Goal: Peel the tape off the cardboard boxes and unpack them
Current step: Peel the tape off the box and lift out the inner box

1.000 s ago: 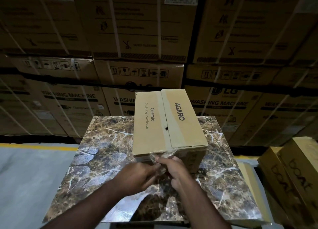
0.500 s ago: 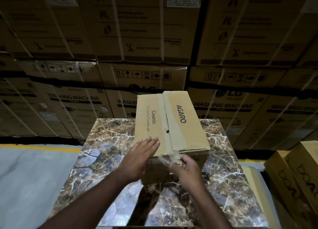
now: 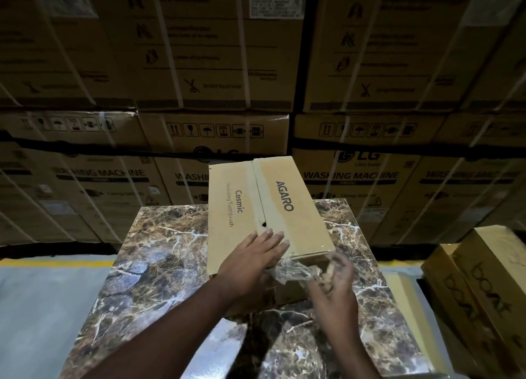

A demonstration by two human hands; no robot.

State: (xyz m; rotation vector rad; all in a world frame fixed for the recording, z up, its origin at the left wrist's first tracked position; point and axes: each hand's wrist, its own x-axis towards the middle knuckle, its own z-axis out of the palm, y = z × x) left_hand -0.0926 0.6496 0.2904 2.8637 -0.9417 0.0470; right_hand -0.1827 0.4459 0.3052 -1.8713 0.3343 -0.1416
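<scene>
Brown cardboard box [image 3: 267,207] printed AGARO sits on the marble-patterned tabletop [image 3: 159,253]. The left hand [image 3: 253,260] presses flat on its lid; the right hand [image 3: 331,277] pinches peeled clear tape [image 3: 293,270] at the near edge. Stacked washing-machine cartons [image 3: 355,179] wall the back, and tan boxes [image 3: 484,279] crowd the right.
</scene>
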